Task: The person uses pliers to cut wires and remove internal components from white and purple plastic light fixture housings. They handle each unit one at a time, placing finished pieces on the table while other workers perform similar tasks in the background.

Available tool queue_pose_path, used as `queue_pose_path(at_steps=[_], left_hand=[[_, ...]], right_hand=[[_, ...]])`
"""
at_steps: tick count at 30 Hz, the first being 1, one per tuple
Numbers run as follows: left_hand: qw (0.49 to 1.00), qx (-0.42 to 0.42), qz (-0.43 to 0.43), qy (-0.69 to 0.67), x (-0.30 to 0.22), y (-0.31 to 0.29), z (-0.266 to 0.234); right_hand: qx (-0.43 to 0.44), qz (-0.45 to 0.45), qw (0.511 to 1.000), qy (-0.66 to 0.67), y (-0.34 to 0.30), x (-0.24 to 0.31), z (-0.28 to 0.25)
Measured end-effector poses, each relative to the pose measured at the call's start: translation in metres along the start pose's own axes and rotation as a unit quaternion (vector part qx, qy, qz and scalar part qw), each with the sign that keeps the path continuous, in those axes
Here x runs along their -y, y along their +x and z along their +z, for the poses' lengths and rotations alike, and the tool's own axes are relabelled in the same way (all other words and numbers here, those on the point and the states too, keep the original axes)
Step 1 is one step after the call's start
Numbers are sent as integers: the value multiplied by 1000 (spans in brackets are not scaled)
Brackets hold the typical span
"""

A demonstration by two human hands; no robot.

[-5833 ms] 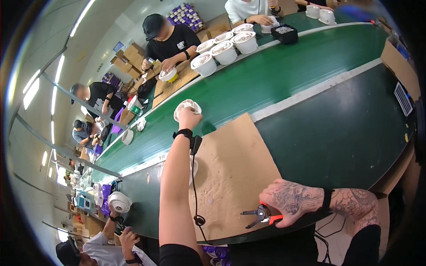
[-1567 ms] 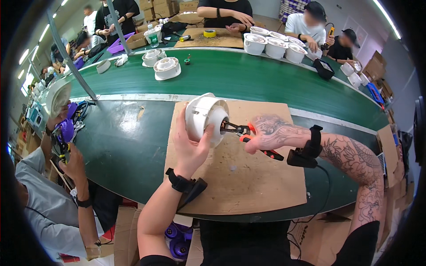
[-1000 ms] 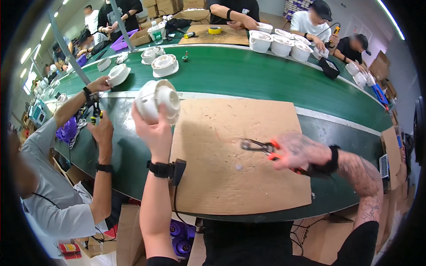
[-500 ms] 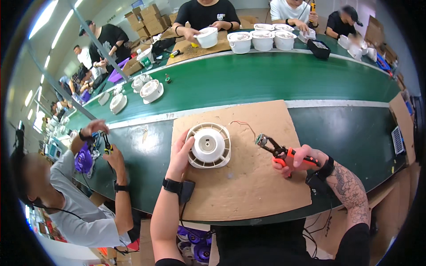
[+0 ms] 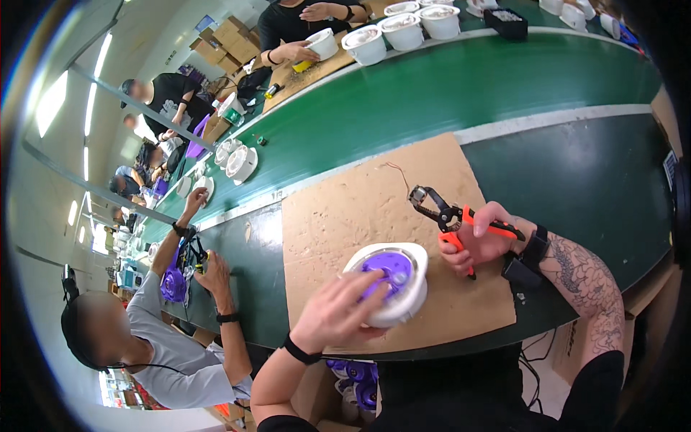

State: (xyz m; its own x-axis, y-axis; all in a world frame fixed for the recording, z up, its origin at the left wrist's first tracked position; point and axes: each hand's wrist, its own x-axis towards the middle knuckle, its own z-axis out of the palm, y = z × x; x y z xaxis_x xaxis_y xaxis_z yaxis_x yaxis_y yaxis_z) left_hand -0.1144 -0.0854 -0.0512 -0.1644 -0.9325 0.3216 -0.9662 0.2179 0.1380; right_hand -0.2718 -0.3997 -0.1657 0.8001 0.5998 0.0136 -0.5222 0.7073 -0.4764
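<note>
Holding the white housing (image 5: 412, 306) from its left side, my left hand (image 5: 335, 317) lays its fingers across the purple disc (image 5: 394, 261) and tucks its thumb low; motion blurs it, and I can't tell whether the housing rests or hangs above the cardboard sheet (image 5: 324, 230). From what I get here, the disc sits inside the rim, so that much looks done. Just beyond, my right hand (image 5: 486, 241) is closed around the red-and-black handles of the pliers (image 5: 448, 216). At their tips is a small round part (image 5: 417, 194), with a thin wire (image 5: 398, 175) trailing off. I judge its removal finished, though I can't confirm which unit it came from; letting it go is left. The two hands are apart. Further out, on the green belt (image 5: 432, 108), I have a wide white shell (image 5: 242, 164) and a small green piece (image 5: 261, 140), apart from each other.
</note>
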Motion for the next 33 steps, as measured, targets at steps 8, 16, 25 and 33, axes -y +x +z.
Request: queue_pose_path(at_steps=[8,16,25,33], left_hand=[[971,-126,-43,-198,-31,-39,40],[996,23,-27,-76,-36,-14,11],[761,-221,-462,-397,37,-29,34],[818,-269,-498,-101,122,-76,51]], right_hand=[[-4,0,1000,0,-2,2,-4],[-35,7,999,-2,1,6,1],[-31,5,999,12,-3,6,1],[-10,14,1000,-3,4,5,-2]])
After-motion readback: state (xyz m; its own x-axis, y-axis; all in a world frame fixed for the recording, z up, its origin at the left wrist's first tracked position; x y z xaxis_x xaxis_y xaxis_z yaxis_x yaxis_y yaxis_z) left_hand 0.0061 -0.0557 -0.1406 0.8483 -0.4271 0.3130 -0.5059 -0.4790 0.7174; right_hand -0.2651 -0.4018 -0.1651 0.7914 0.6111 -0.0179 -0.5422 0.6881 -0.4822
